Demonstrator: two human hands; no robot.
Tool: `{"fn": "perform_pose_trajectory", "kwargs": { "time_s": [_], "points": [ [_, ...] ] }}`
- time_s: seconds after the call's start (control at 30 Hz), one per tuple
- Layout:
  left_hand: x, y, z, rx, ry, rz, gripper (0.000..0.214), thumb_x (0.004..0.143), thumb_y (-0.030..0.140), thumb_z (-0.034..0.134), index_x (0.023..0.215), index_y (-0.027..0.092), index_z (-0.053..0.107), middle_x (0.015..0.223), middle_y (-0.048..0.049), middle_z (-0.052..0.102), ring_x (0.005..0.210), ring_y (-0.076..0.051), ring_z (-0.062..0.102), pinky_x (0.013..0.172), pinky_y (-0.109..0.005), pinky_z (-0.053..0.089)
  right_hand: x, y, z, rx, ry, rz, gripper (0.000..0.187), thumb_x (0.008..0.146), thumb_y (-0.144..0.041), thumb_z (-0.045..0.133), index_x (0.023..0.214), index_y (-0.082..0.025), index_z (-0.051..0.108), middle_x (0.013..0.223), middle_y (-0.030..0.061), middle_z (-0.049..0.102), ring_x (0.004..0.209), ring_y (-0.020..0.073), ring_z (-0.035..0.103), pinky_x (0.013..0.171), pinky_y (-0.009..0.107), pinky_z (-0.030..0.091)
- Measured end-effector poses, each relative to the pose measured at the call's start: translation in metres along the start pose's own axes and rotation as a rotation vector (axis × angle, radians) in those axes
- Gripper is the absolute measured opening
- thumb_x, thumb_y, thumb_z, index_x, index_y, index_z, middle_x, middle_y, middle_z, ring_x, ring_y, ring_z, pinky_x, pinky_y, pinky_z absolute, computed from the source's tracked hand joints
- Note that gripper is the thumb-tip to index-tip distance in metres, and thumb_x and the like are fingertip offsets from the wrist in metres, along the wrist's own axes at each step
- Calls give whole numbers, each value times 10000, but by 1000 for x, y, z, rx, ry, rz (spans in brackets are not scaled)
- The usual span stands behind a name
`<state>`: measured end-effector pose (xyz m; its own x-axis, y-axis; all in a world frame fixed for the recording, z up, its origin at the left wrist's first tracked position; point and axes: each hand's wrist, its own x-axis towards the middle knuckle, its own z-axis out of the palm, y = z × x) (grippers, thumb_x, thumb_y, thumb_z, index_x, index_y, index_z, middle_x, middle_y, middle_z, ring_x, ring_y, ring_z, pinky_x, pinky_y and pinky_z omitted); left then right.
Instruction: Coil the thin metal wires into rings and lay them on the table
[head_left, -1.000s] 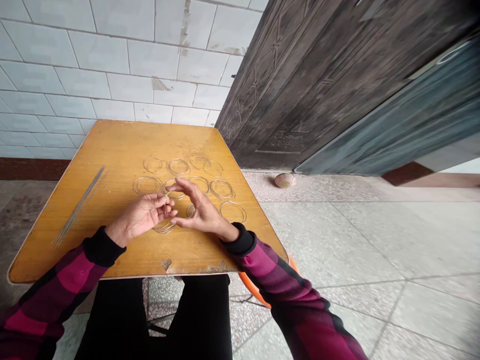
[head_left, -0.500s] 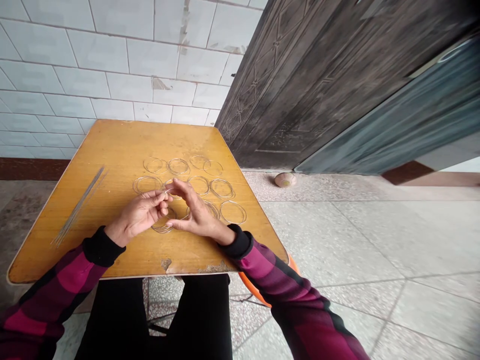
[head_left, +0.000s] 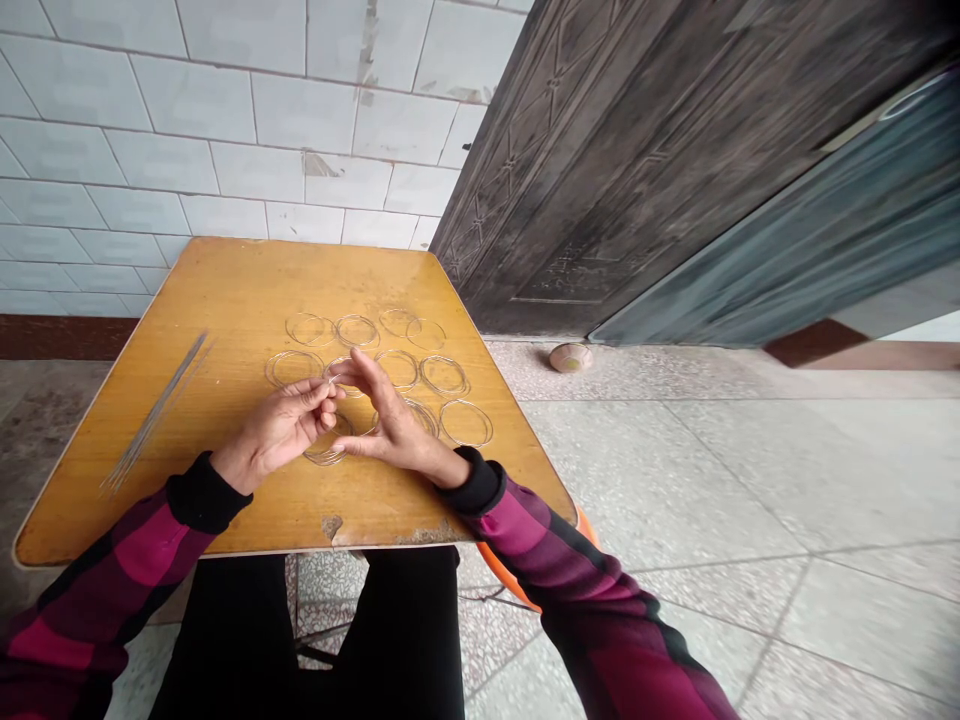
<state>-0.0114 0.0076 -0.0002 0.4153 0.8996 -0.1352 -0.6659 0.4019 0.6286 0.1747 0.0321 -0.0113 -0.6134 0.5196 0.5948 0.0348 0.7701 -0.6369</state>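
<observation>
My left hand (head_left: 279, 427) is above the middle of the wooden table (head_left: 247, 285), with its thumb and fingertips pinching a thin metal wire (head_left: 334, 378). Only a short bit of this wire shows; its full shape is hidden by the hands. Just to the right, my right hand (head_left: 397, 428) is held with thumb and fingers spread apart, its fingertips close to the wire; I cannot tell whether they touch it. Beneath and around both hands lie several thin wire rings (head_left: 491, 427), arranged in rough rows, some of them partly covered by my fingers.
A bundle of straight wires (head_left: 160, 405) lies at the left of the table. Behind stands a white tiled wall (head_left: 247, 165), with a dark carved door (head_left: 570, 200) to the right. A round object (head_left: 570, 358) is on the floor, and something orange (head_left: 510, 578) shows under the table's right edge.
The fingers of my right hand have risen very slightly near the wire. My left hand keeps its pinch in the same place, and the rings have not moved.
</observation>
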Motion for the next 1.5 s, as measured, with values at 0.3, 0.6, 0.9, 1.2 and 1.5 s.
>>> {"fn": "perform_pose_trajectory", "kwargs": {
  "time_s": [0.3, 0.6, 0.9, 1.2, 1.5],
  "points": [
    [-1, -1, 5, -38, -24, 11, 100, 780, 119, 776, 796, 99, 680, 795, -20, 670, 628, -68, 607, 577, -166, 532, -1, 0, 0, -27, 30, 19, 1031, 820, -506, 735, 1581, -307, 70, 1479, 146, 416, 1334, 298, 487, 1145, 538, 408],
    [-4, 1, 10, -14, -28, 17, 146, 772, 147, 789, 755, 113, 647, 769, 4, 628, 571, -57, 554, 543, -181, 509, -4, 2, -1, -83, 1, 46, 1075, 804, -499, 753, 1584, -314, 35, 1551, 165, 339, 1407, 321, 421, 1163, 555, 384],
    [-2, 0, 4, -13, -41, -10, 119, 818, 172, 751, 792, 128, 643, 726, 0, 621, 618, -82, 593, 572, -189, 529, -2, 0, -2, -25, 9, 51, 1062, 809, -494, 752, 1581, -302, 48, 1511, 157, 401, 1360, 306, 476, 1142, 535, 412],
    [-1, 10, -4, 55, 38, 6, 98, 791, 134, 755, 765, 99, 667, 701, 0, 612, 574, -61, 560, 544, -172, 492, 2, -4, -10, 3, 168, 130, 399, 946, -456, 593, 1298, -267, 596, 1136, 77, 668, 945, 191, 651, 868, 403, 562],
    [0, 8, -9, 167, 44, -42, 76, 791, 142, 741, 786, 80, 698, 745, -42, 642, 606, -80, 578, 558, -186, 479, 2, 9, -7, 111, 302, 389, 298, 866, -474, 677, 948, -195, 742, 848, 41, 738, 740, 148, 661, 694, 302, 534]
  ]
}}
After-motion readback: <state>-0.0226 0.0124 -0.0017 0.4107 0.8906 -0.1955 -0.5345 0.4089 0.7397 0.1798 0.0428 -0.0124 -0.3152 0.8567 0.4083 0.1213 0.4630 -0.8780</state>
